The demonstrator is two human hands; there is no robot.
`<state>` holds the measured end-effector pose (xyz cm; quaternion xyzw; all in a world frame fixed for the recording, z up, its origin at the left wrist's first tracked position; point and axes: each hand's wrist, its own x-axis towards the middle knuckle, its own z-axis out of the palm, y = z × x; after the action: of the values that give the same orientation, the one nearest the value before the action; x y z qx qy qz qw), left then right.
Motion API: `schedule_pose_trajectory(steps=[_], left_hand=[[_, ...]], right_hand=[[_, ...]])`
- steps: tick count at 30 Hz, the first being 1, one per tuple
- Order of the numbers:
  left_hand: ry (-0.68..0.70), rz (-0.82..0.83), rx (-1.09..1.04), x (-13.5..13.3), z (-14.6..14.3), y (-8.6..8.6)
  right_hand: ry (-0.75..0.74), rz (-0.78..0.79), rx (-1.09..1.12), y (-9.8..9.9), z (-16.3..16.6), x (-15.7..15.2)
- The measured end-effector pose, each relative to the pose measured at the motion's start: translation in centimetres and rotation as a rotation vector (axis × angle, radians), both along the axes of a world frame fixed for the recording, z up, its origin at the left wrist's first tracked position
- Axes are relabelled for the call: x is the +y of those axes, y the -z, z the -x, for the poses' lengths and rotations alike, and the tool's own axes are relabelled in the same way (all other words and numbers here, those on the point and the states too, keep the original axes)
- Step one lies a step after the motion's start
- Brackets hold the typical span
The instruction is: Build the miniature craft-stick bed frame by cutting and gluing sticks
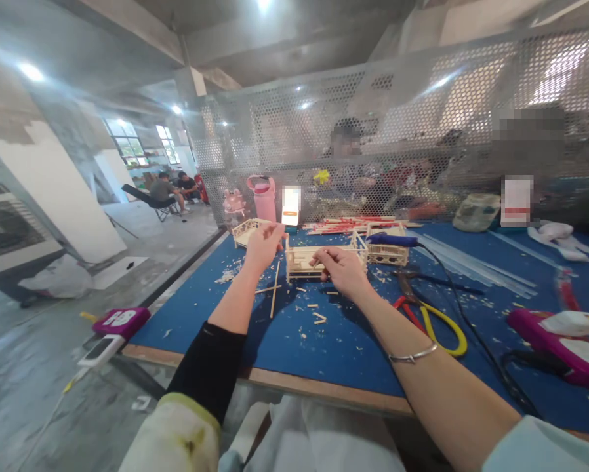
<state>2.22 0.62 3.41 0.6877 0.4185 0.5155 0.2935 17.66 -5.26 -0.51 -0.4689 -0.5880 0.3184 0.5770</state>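
A small wooden frame model point(302, 263), built from thin pale sticks, stands on the blue tabletop point(284, 347) between my hands. My left hand point(265, 248) is at the model's left end post, thumb and fingers pinched together. My right hand point(344, 270) is in front of the model's right half, its fingers curled into a pinch. Whatever either pinch holds is too small or hidden to make out. Two crossed wooden sticks point(275, 288) lie below my left hand. Short stick offcuts point(319, 318) are scattered nearer the front edge.
Similar stick models stand at left point(248, 231) and right point(390, 252). A blue-handled corded tool point(393, 240) rests by the right one, near cutters with red and yellow handles point(442, 328). Behind are red-and-white sticks point(344, 225), a lit phone point(291, 204), a pink bottle point(262, 200) and a perforated screen.
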Motion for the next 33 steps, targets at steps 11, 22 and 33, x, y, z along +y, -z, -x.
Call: schedule_pose_trajectory(steps=[11, 22, 33], left_hand=[[-0.011, 0.128, -0.083, 1.2, -0.9, 4.4], [0.156, -0.173, 0.155, 1.9, -0.2, 2.8], [0.182, -0.073, 0.319, 3.8, -0.9, 0.9]], right_hand=[[-0.011, 0.083, -0.033, 2.6, 0.8, 0.7], [0.178, 0.249, 0.026, 3.7, 1.7, 1.4], [0.231, 0.309, 0.164, 3.8, 2.5, 1.5]])
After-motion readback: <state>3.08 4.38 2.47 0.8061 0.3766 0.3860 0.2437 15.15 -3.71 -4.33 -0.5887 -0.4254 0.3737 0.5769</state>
